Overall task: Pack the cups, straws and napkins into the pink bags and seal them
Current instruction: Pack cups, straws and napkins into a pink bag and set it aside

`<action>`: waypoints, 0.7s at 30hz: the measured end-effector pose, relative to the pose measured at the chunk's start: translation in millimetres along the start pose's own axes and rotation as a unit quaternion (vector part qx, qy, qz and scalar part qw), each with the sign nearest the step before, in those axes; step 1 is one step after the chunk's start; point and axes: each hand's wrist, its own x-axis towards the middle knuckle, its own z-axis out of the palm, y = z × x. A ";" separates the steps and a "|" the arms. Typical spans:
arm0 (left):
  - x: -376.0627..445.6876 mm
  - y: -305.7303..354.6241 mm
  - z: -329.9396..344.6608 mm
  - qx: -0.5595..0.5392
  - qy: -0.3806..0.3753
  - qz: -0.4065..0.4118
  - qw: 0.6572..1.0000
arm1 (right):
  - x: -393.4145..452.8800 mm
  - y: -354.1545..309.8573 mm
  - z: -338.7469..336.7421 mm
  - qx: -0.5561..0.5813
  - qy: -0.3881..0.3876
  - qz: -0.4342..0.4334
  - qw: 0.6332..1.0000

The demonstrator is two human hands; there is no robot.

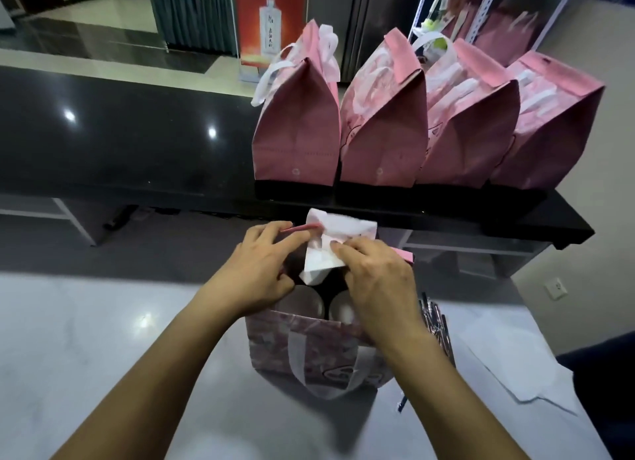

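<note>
- While our right hand (374,280) pinches the white napkin (326,250) with its grip closed on the paper, the napkin stands up in the open top of the pink bag (309,349).
- Our left hand (257,270) is at the far left edge of the bag's mouth. Its fingers curl near a thin pink strip (297,228), maybe a straw, but we cannot tell if the grip is holding it or just touching the bag's edge.
- Down inside the bag, just under the napkin, we see the round white tops of two cups (319,305) side by side.
- The open bag stands on the pale counter (103,339) right in front of us, with a white handle hanging down its near side.
- Just to the right of the bag lies a bunch of dark wrapped straws (436,325).
- A flat white sheet (508,366) lies on the counter further right.
- Behind, on a dark shiny shelf (137,150), four closed pink bags (381,129) stand in a row, touching each other, with their tops folded over.
- Far back we see a red poster (269,19) with a bottle on it.
</note>
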 end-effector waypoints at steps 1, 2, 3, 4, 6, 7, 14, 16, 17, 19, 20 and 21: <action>0.5 -0.7 0.3 -0.010 0.003 0.003 1.000 | 1.2 -2.3 1.9 -0.018 0.010 -0.003 1.000; 0.7 -1.4 0.9 -0.018 0.005 0.007 1.000 | 2.1 -4.9 5.5 -0.039 -0.002 -0.021 0.999; 0.8 -2.0 1.8 -0.025 0.008 0.010 1.000 | 2.6 -6.6 11.0 -0.057 -0.056 -0.037 0.996; 0.6 -2.5 2.7 -0.029 0.010 0.012 0.999 | 2.5 -7.4 17.5 -0.062 -0.148 -0.037 0.986; 0.5 -2.8 3.3 -0.032 0.014 0.008 0.999 | -3.3 -10.3 27.2 -0.037 -0.361 0.003 0.932; 0.3 -2.6 3.2 -0.031 0.014 0.006 0.999 | -7.1 -11.8 27.8 -0.014 -0.442 0.027 0.896; -2.9 -4.2 3.2 -0.050 0.045 0.022 0.997 | -22.1 3.5 -24.3 0.224 -0.260 0.088 0.935; -9.0 -4.8 3.2 -0.076 0.070 0.036 0.994 | -40.6 19.3 -44.3 0.306 -0.130 0.118 0.936; -13.7 -5.7 3.2 -0.092 0.085 0.046 0.991 | -51.7 28.4 -50.5 0.307 -0.080 0.130 0.939; -26.3 -8.6 4.3 -0.119 0.118 0.063 0.984 | -73.9 46.9 -55.7 0.294 -0.023 0.168 0.941; -33.7 -11.4 5.6 -0.135 0.136 0.067 0.979 | -84.5 54.3 -54.8 0.292 -0.012 0.191 0.937; -41.5 -14.4 6.9 -0.155 0.156 0.067 0.973 | -94.6 59.5 -52.0 0.297 -0.012 0.209 0.932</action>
